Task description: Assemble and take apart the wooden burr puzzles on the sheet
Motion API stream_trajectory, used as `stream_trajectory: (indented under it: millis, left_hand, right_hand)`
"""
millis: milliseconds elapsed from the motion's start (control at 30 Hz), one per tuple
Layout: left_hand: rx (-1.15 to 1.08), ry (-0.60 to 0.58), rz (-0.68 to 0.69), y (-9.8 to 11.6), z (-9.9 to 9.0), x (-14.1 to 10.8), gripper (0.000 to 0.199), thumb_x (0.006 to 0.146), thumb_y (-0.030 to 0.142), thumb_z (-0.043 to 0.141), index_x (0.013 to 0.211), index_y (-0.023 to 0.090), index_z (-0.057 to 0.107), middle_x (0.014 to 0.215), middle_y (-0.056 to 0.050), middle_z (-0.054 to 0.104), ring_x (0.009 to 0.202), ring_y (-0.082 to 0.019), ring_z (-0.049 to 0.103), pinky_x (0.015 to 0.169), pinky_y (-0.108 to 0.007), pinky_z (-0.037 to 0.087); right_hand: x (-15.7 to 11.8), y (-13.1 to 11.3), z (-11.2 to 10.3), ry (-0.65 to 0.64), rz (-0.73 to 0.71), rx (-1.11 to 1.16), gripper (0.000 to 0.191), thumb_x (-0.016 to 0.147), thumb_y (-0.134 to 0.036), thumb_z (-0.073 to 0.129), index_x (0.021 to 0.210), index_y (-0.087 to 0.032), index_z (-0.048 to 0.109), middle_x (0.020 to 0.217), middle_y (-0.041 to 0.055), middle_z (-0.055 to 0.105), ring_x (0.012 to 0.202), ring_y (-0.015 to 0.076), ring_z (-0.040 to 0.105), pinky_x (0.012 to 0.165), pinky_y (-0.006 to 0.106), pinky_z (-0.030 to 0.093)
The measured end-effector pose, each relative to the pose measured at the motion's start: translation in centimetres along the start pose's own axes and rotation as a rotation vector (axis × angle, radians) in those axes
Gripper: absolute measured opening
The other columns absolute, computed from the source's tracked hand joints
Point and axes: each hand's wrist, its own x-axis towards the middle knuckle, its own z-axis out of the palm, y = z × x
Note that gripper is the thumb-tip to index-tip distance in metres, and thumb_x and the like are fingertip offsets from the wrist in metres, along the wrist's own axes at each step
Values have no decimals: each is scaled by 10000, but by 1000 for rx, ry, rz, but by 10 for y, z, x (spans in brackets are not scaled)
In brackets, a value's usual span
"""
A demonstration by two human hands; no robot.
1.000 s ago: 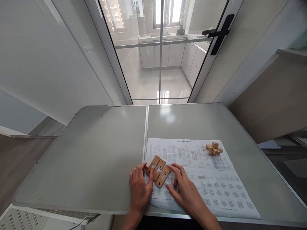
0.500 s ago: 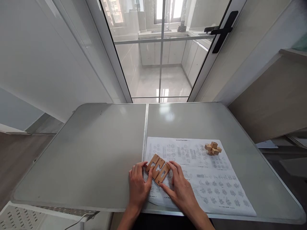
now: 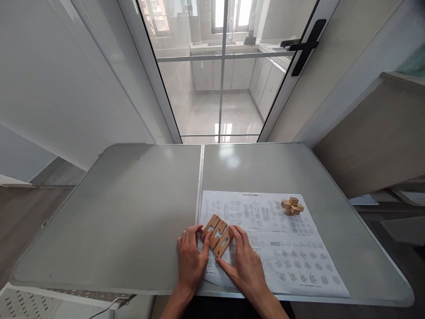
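Three flat wooden puzzle pieces (image 3: 217, 235) lie side by side at a slant, with cut-out slots and dark numbers on them. They are over the left part of a printed instruction sheet (image 3: 252, 274). My left hand (image 3: 192, 259) grips the leftmost piece, thumb on its near end and fingers at its far left side. My right hand (image 3: 247, 261) spans the rightmost piece (image 3: 223, 242), index finger at its far end and thumb at its near end. An assembled wooden burr puzzle (image 3: 292, 206) stands on the sheet's upper right.
The grey folding table (image 3: 109, 212) has a metal seam (image 3: 201, 173) down its middle. Beyond its far edge is a glass door with a black handle (image 3: 308, 46). A white perforated surface (image 3: 26, 305) and a cable are below the table's left front edge.
My right thumb has shifted slightly left along the near end of the rightmost piece. The whole view has shifted a little; the pieces stay side by side.
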Motion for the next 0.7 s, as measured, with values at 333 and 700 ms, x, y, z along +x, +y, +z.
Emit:
stream_trajectory:
  millis: [333, 700]
  left_hand:
    - [41, -36, -39, 4, 1, 3, 183, 1071, 300, 563, 1232, 238, 626, 1189, -82, 754, 1098, -291, 707, 1076, -521, 413]
    - [81, -120, -75, 13, -4, 19, 311, 1115, 362, 441, 993, 233, 695, 993, -82, 768, 963, -304, 683, 1033, -545, 423]
  right_hand:
    - [-4, 0, 5, 58, -28, 31, 799, 942, -294, 680, 1645, -310, 302, 1572, 139, 570, 1392, 364, 655, 999, 537, 678]
    - [-8, 1, -2, 79, -17, 141, 716, 943, -308, 699, 1585, -283, 382, 1536, 159, 577, 888, 243, 752, 799, 445, 696]
